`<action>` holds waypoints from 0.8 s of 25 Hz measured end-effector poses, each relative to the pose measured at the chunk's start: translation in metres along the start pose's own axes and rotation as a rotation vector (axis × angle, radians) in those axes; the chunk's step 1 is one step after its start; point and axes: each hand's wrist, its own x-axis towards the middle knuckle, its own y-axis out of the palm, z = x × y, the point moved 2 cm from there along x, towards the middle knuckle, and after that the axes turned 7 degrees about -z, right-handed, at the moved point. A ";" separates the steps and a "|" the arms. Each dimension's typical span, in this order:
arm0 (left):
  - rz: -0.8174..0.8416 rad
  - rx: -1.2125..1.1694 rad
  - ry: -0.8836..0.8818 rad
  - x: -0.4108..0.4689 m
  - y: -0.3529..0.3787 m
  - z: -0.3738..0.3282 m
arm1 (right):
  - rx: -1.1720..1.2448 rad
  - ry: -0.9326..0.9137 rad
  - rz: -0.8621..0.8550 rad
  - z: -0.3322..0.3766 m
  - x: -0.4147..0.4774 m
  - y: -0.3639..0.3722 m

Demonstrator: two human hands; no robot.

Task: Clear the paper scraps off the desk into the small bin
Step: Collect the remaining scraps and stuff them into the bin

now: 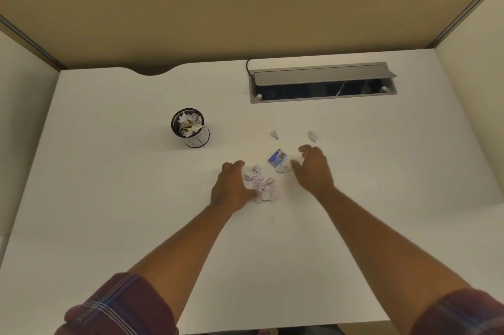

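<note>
A heap of crumpled white paper scraps (pixel 262 184) lies mid-desk. My left hand (pixel 230 187) rests against its left side, fingers curled and touching the paper. My right hand (pixel 313 168) hovers open to the right of the heap, its thumb next to a single scrap (pixel 282 169). A small blue card (pixel 277 157) lies between my hands. Two loose scraps, one (pixel 275 134) and another (pixel 313 136), sit farther back. The small dark bin (pixel 191 127), partly filled with paper, stands upright at the back left.
The white desk (pixel 136 198) is walled by beige partitions on three sides. An open grey cable hatch (pixel 323 82) sits at the back right. A tiny sliver of paper (pixel 272 219) lies nearer to me.
</note>
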 end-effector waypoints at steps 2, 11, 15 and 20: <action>0.024 0.040 0.069 0.004 0.005 -0.006 | -0.136 -0.024 -0.018 -0.008 0.034 -0.017; 0.126 0.257 0.309 0.005 0.023 -0.002 | -0.432 -0.266 0.191 -0.022 0.018 0.002; 0.103 0.245 0.318 0.002 0.026 0.004 | -0.477 -0.432 0.193 -0.005 -0.031 0.021; 0.083 0.138 0.297 -0.003 0.029 0.004 | -0.506 -0.446 0.342 0.015 -0.056 0.041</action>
